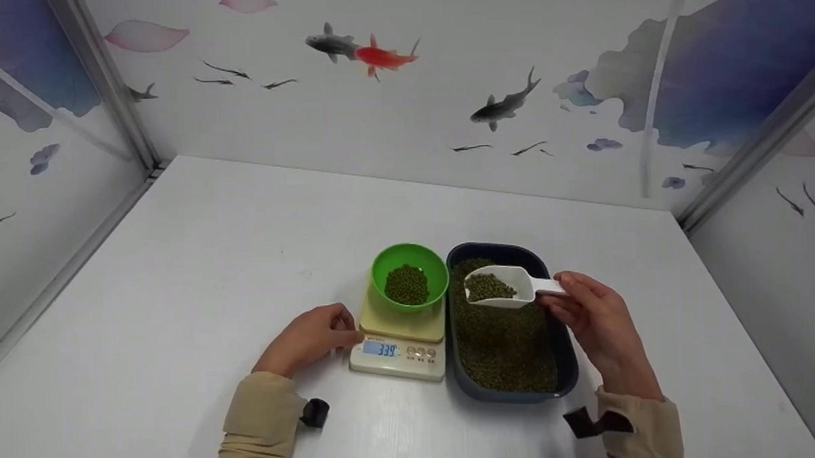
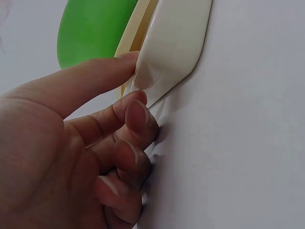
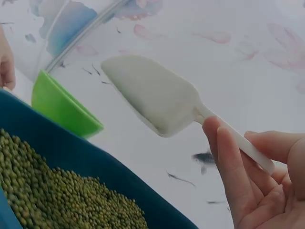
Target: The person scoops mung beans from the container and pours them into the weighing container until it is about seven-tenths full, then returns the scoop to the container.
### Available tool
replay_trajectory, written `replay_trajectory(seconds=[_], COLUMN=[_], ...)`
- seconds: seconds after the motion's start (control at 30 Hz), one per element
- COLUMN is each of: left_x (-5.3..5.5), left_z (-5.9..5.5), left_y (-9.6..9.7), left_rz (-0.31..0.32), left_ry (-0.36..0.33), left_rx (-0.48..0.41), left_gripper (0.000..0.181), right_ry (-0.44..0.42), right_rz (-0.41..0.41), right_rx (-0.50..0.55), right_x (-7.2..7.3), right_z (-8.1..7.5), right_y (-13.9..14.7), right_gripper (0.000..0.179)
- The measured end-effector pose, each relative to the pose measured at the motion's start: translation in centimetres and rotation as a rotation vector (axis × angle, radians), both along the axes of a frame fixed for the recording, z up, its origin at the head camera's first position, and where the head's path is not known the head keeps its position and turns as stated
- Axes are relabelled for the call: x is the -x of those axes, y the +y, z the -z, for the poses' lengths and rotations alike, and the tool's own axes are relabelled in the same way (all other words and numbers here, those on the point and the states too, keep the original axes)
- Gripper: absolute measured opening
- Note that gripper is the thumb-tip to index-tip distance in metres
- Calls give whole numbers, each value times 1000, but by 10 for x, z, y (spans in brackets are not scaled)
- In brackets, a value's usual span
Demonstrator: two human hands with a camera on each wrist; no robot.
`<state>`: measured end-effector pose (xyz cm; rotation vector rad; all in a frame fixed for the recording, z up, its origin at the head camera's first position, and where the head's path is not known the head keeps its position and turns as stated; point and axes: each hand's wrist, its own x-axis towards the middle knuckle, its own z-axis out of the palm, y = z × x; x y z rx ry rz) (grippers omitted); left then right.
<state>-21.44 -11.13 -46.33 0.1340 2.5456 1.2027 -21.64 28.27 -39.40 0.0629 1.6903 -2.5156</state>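
A booth-like workspace: white table [image 1: 199, 277], metal posts [image 1: 107, 80], wall panels [image 1: 404, 131] (fish-printed)

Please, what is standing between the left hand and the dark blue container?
In the head view, the scale, with the green bowl on it, stands between the left hand and the dark blue container.

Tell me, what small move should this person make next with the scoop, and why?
Probably shift the white scoop left over the green bowl and tip in a few mung beans: the right hand holds it loaded above the dark blue tub, while the bowl sits partly filled on the digital kitchen scale.
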Motion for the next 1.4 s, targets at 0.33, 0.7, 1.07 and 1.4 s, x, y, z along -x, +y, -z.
replay_trajectory(seconds=[0.33,0.7,1.07,1.4], left_x=[2,4,5,2], left_z=[-3,-2,-2,2], left_y=[4,8,9,-1], left_rz=[6,59,69,29], left_ry=[2,26,42,38], left_rx=[4,23,28,13], left_gripper=[23,24,24,25], right_ry=[33,23,83,124], right_rz=[65,83,75,51], right_rx=[-2,38,46,-37], right_x=[-10,-18,-6,0], right_z=[-11,-6,-4,-3], right_y=[-26,-55,-90,-109], right_gripper=[37,41,43,47])
